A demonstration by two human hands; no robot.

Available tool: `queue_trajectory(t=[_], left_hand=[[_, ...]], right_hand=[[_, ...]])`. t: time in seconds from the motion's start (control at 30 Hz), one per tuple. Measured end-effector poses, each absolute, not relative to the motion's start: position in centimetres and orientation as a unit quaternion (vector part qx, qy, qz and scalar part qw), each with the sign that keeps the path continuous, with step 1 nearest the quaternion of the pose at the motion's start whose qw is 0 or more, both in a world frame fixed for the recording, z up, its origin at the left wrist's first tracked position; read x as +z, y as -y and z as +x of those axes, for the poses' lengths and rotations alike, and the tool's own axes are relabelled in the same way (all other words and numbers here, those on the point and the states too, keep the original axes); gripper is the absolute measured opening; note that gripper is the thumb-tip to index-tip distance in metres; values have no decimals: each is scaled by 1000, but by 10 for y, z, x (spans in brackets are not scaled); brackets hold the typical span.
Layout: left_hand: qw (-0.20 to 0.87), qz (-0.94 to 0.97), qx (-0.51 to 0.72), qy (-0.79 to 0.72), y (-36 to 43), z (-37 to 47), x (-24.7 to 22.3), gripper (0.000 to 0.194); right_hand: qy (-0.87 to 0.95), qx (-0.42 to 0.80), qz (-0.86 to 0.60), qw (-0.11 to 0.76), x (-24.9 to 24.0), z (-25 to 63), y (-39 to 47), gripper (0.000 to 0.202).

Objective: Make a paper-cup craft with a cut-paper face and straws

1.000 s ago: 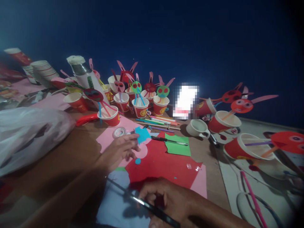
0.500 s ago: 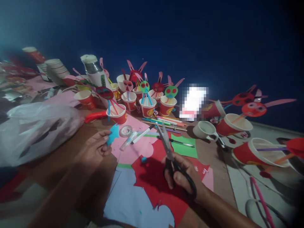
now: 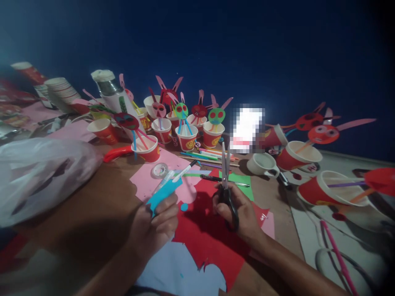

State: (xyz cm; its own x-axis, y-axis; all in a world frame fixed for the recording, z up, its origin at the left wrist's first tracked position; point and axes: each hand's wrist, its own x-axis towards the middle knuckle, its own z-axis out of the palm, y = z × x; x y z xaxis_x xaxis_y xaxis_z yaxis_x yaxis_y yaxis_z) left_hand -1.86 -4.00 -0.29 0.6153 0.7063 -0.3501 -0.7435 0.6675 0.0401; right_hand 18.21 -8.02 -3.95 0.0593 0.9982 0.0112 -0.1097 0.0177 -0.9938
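My left hand (image 3: 160, 222) is closed on a strip of blue paper (image 3: 166, 195) with notched edges. In my right hand (image 3: 236, 207) is a pair of scissors (image 3: 226, 176) with black handles, its blades pointing up and slightly apart. Between the hands, a small blue paper circle (image 3: 184, 206) lies on a cut sheet of red paper (image 3: 212, 238). Beyond them are a marker (image 3: 184, 171), a roll of clear tape (image 3: 160, 170) and a black pen (image 3: 210, 178) on pink and green paper. Pale blue paper (image 3: 175, 267) lies nearest me.
Behind stand several red paper cups (image 3: 187, 137) with paper faces on sticks. A white mug (image 3: 263, 165) and more cups are at right. A white plastic bag (image 3: 46, 176) and a flask (image 3: 115, 98) occupy the left. Coloured markers (image 3: 212, 155) lie mid-table.
My left hand has moved right and nearer the middle, and more of the blue paper shows in it. The scissors have turned more upright, with their blades closer together.
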Motion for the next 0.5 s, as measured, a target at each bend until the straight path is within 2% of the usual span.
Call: queue_trajectory(t=[0.17,0.4,0.5], left_hand=[[918,-59,363,-150,48,-12,-4,24],[962,-1,226,-153,56,2,-13,29],[963,7,205,-176,56,4,-18,20]], right_hand=[[450,492,-483,568,-41,186,74,41],[501,500,-463,533,-24,191,74,50],[528,505,-453,510,-16,194,74,48]])
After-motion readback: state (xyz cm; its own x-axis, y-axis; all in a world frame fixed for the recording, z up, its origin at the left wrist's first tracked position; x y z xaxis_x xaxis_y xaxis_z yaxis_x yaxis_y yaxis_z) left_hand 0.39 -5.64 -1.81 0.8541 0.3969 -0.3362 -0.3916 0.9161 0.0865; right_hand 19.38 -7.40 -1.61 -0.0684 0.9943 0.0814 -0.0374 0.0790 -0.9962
